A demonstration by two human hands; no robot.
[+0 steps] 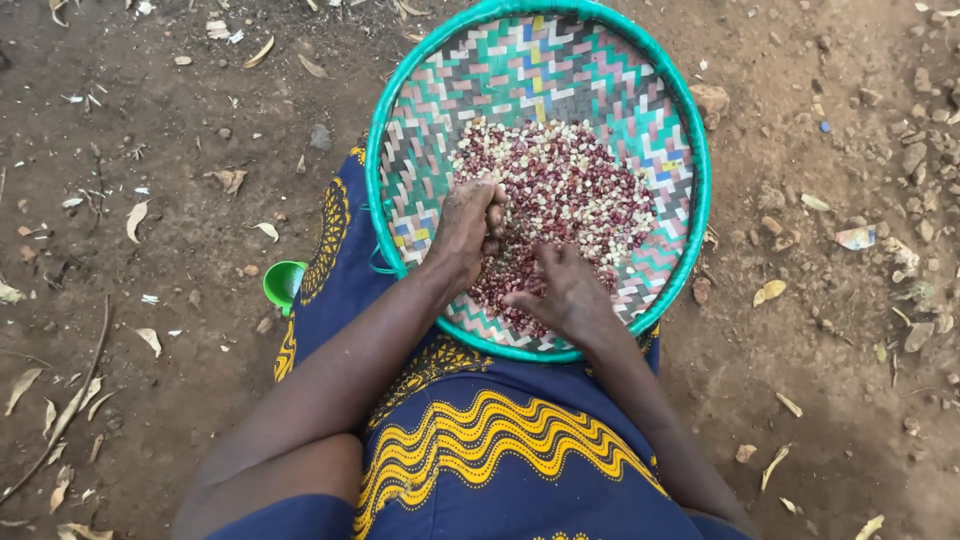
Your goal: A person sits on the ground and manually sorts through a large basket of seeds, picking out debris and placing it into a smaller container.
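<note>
A round woven tray (420,110) with a green rim rests on my lap over blue cloth with yellow wavy patterns (480,440). A heap of red and white speckled beans (575,185) lies in its middle. My left hand (465,228) sits at the heap's left edge, fingers curled shut around some beans. My right hand (565,290) rests flat on the beans near the tray's front rim, fingers spread and pointing left.
Bare brown earth surrounds me, strewn with dry leaves (135,220), twigs and small stones (915,155). A small green cup (282,283) lies on the ground beside my left knee. A larger stone (710,98) sits by the tray's right rim.
</note>
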